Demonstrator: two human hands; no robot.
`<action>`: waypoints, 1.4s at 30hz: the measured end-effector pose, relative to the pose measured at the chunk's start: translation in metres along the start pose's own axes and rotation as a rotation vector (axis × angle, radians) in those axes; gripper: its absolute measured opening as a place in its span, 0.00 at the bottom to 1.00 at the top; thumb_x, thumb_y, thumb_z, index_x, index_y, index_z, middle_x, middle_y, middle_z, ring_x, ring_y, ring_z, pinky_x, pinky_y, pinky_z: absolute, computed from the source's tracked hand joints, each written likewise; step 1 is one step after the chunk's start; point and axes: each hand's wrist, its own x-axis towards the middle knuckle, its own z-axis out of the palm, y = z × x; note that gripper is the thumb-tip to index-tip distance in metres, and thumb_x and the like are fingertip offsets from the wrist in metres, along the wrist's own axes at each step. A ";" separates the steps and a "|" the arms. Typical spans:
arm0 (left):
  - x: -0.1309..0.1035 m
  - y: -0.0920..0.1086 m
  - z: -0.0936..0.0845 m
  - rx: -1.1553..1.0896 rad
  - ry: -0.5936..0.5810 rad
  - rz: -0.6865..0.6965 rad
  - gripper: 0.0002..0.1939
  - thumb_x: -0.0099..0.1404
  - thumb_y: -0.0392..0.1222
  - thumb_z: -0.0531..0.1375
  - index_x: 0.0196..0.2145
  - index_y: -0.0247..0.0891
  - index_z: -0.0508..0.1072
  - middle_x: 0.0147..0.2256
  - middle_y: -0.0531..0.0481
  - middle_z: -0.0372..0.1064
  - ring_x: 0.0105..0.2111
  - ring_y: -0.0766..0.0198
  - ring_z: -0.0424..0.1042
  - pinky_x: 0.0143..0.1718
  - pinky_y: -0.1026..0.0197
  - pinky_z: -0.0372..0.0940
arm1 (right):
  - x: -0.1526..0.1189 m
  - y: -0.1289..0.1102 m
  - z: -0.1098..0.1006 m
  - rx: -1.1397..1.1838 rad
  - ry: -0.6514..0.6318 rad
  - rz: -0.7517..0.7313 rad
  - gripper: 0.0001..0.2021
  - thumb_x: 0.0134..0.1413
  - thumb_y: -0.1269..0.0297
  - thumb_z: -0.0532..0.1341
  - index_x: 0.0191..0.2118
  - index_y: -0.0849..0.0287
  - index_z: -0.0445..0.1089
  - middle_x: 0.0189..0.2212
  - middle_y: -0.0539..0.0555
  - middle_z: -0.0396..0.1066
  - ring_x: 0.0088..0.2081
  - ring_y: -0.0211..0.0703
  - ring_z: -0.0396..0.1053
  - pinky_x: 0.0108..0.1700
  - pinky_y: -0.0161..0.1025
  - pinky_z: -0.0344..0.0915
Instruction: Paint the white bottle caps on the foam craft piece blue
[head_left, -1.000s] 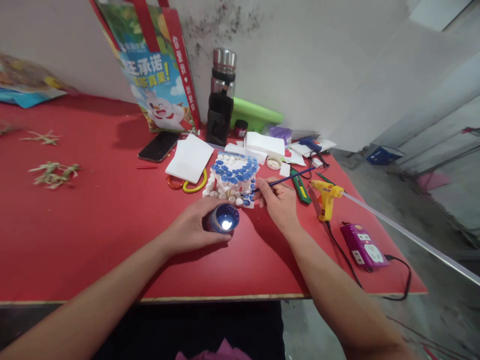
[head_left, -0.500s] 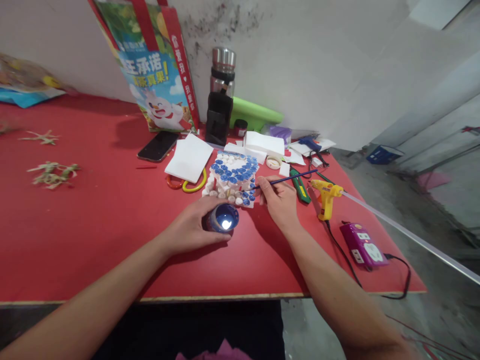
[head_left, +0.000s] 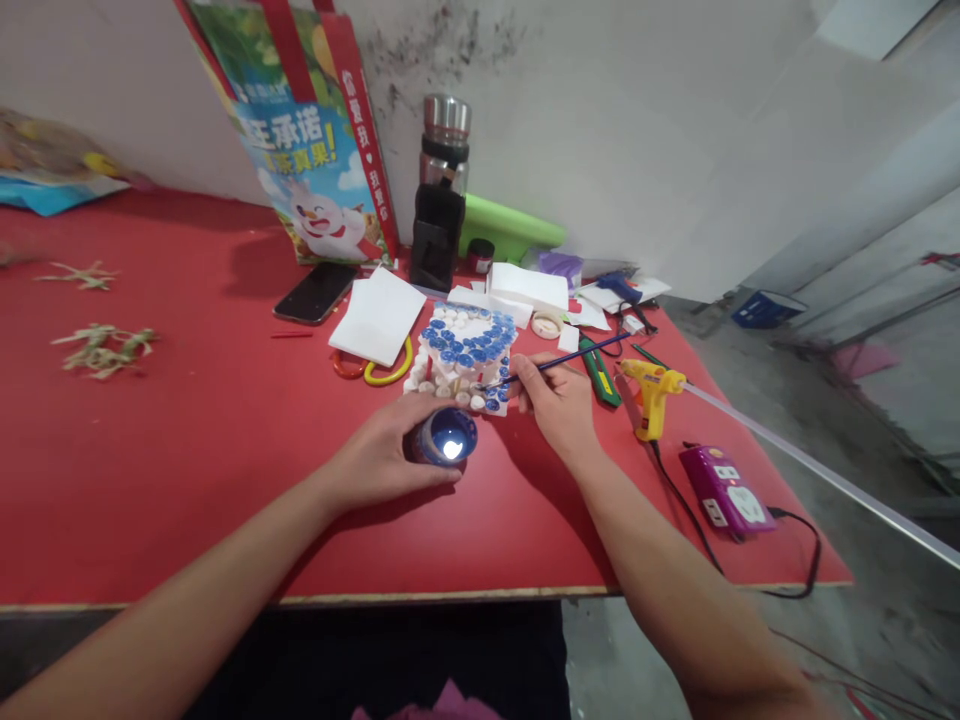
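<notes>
Blue-white model [head_left: 468, 352], beyond left hand [head_left: 386, 450], beside right hand [head_left: 556, 408]

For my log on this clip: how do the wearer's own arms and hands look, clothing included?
The left hand and right hand are ungloved, with no ring or watch visible. No sleeve shows on either forearm. Below the table edge, dark cloth and a bit of pink cloth show.
</notes>
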 end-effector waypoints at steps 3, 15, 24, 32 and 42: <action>0.000 0.000 0.000 0.001 -0.004 0.001 0.35 0.58 0.49 0.79 0.61 0.43 0.78 0.57 0.41 0.80 0.58 0.43 0.78 0.61 0.44 0.72 | -0.001 -0.001 0.000 -0.007 0.011 -0.036 0.24 0.66 0.39 0.68 0.33 0.57 0.78 0.23 0.51 0.79 0.20 0.38 0.70 0.27 0.36 0.68; 0.001 0.001 -0.001 0.017 -0.006 -0.008 0.35 0.58 0.51 0.79 0.61 0.43 0.78 0.58 0.40 0.80 0.59 0.41 0.77 0.62 0.41 0.71 | -0.002 -0.005 0.000 -0.065 -0.018 -0.045 0.24 0.66 0.38 0.66 0.34 0.55 0.78 0.24 0.51 0.79 0.20 0.40 0.71 0.28 0.38 0.68; 0.001 0.001 -0.001 0.025 -0.004 -0.015 0.35 0.58 0.51 0.79 0.61 0.43 0.78 0.58 0.41 0.81 0.59 0.41 0.77 0.63 0.42 0.71 | -0.002 -0.004 -0.002 -0.054 0.012 -0.065 0.22 0.68 0.41 0.67 0.32 0.56 0.77 0.23 0.50 0.79 0.19 0.38 0.70 0.27 0.37 0.67; 0.001 0.002 -0.001 0.030 -0.013 -0.020 0.35 0.58 0.52 0.79 0.61 0.44 0.78 0.59 0.40 0.80 0.60 0.40 0.77 0.64 0.40 0.70 | 0.000 -0.003 -0.003 -0.098 0.008 -0.056 0.25 0.67 0.38 0.66 0.31 0.56 0.77 0.23 0.51 0.79 0.19 0.39 0.69 0.27 0.38 0.67; 0.001 0.002 -0.001 0.014 -0.013 -0.019 0.35 0.58 0.51 0.79 0.62 0.45 0.78 0.59 0.41 0.80 0.60 0.40 0.77 0.64 0.40 0.70 | 0.000 -0.003 -0.001 -0.046 -0.041 -0.012 0.24 0.65 0.37 0.67 0.33 0.55 0.78 0.24 0.51 0.79 0.21 0.40 0.71 0.28 0.38 0.68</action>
